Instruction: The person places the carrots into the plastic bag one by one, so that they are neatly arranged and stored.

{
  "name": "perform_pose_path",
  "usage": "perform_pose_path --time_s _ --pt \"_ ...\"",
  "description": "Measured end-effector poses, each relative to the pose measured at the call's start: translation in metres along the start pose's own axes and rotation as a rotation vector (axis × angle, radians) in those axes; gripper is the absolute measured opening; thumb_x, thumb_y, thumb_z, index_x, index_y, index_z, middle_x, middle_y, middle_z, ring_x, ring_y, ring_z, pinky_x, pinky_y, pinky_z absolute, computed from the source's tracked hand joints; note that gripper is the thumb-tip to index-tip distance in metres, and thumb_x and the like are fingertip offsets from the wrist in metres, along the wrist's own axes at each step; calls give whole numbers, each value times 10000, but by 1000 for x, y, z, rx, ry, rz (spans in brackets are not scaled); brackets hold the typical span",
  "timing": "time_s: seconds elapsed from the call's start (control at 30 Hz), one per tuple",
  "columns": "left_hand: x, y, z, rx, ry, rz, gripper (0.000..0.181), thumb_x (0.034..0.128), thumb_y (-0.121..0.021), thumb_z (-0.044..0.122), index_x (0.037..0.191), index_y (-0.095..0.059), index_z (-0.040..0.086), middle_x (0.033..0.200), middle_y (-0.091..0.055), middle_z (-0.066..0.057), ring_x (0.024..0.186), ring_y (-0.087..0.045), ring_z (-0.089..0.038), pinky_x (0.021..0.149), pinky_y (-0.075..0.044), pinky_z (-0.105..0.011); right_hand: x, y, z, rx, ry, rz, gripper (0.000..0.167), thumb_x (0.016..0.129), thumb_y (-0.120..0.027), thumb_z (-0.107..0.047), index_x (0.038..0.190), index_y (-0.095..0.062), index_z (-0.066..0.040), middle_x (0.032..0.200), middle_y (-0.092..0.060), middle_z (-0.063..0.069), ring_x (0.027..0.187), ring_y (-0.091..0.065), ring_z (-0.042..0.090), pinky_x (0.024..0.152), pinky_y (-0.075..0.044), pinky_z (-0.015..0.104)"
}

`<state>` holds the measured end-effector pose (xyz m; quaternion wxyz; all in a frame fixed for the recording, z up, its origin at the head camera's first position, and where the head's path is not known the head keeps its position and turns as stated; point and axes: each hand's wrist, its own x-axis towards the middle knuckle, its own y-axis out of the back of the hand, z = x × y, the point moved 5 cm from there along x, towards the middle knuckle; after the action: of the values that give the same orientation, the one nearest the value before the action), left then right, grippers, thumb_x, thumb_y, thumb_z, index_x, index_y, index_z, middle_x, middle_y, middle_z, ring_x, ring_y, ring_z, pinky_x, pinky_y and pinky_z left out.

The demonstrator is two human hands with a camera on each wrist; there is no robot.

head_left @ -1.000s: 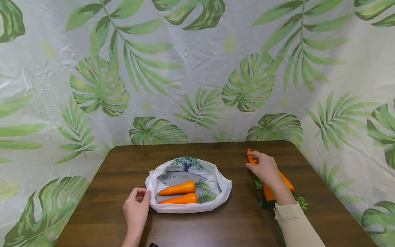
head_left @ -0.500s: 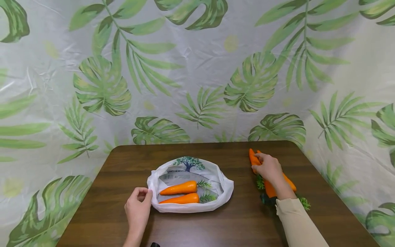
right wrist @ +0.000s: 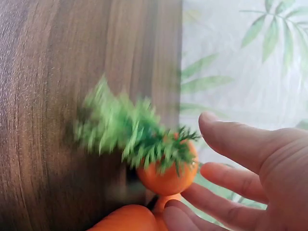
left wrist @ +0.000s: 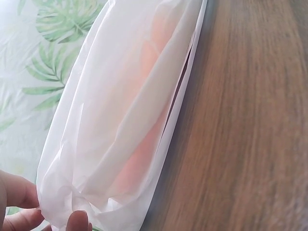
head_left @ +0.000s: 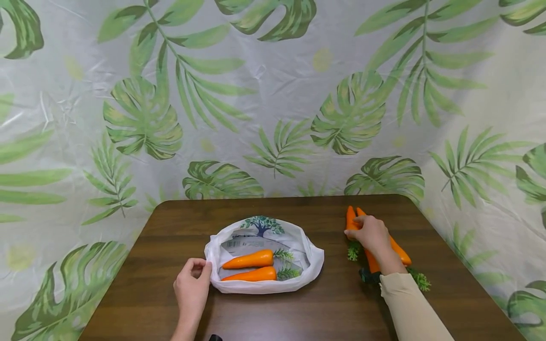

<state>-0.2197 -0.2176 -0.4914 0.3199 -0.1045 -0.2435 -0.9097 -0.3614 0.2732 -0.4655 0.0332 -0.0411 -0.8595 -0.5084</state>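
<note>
My left hand (head_left: 192, 282) pinches the left rim of a white plastic bag (head_left: 316, 259) between thumb and fingers; the left wrist view shows the fingertips on its thin, creased edge. Inside the wide-mouthed bag lie two orange carrots (head_left: 251, 259) with green tops pointing right. At the right, my right hand (head_left: 373, 234) reaches over a group of carrots. Its fingers touch the side of the leftmost carrot (head_left: 350, 215), whose leafy top is blurred in the right wrist view. There the thumb stands apart from that carrot (right wrist: 168, 180). More carrots (head_left: 400, 251) lie partly hidden beneath the hand and forearm.
A dark brown wooden table (head_left: 256, 312) carries everything, its far edge close to a leaf-patterned curtain (head_left: 273, 94). A dark object (head_left: 370, 275) shows under the right wrist, and another black piece (head_left: 215, 337) at the bottom edge.
The right hand has come down onto the leftmost carrot, and that carrot's green top has swung left. The left hand keeps its place on the bag's rim. The view has shifted slightly.
</note>
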Motion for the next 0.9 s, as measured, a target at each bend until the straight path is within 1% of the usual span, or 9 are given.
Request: perform_pose_path --time_s 0.17,0.3,0.4,0.6,0.73,0.9 --pt "0 0 0 5 2 5 59 870 -774 130 866 -717 116 787 -718 -23 707 -656 -164 660 -438 -289 2 -4 2 3 2 -3 618 849 -813 -376 1309 -641 -2 1202 -655 256 889 -614 388 739 -482 498" --pt "0 0 1 3 -2 7 59 868 -773 128 866 -716 115 786 -716 -25 708 -655 -170 659 -440 -286 1 -10 2 39 13 -17 595 840 -828 -314 1309 -634 -3 1211 -653 242 959 -608 401 790 -487 523" --pt "0 0 1 -1 -3 6 59 868 -772 122 863 -714 113 785 -715 -27 706 -652 -169 656 -438 -279 1 -15 3 43 22 -22 591 825 -842 -296 1299 -639 -8 1221 -649 241 1002 -599 423 824 -482 551" --pt "0 1 1 1 -4 8 60 867 -774 124 861 -715 114 778 -712 -22 692 -644 -150 653 -435 -279 4 -20 1 10 47 -16 646 803 -846 -374 1282 -645 11 1212 -656 245 1010 -601 450 851 -470 580" --pt "0 0 0 2 4 8 61 868 -775 139 861 -717 121 775 -711 -17 696 -648 -153 652 -437 -276 5 -22 1 -5 25 -19 685 807 -830 -426 1260 -645 53 1204 -650 270 999 -599 474 845 -474 588" --pt "1 0 0 -1 8 7 61 870 -774 143 862 -717 123 779 -712 -19 701 -649 -155 650 -441 -279 5 -24 1 -15 -1 6 622 801 -840 -371 1218 -670 58 1152 -667 258 924 -617 434 776 -494 538"
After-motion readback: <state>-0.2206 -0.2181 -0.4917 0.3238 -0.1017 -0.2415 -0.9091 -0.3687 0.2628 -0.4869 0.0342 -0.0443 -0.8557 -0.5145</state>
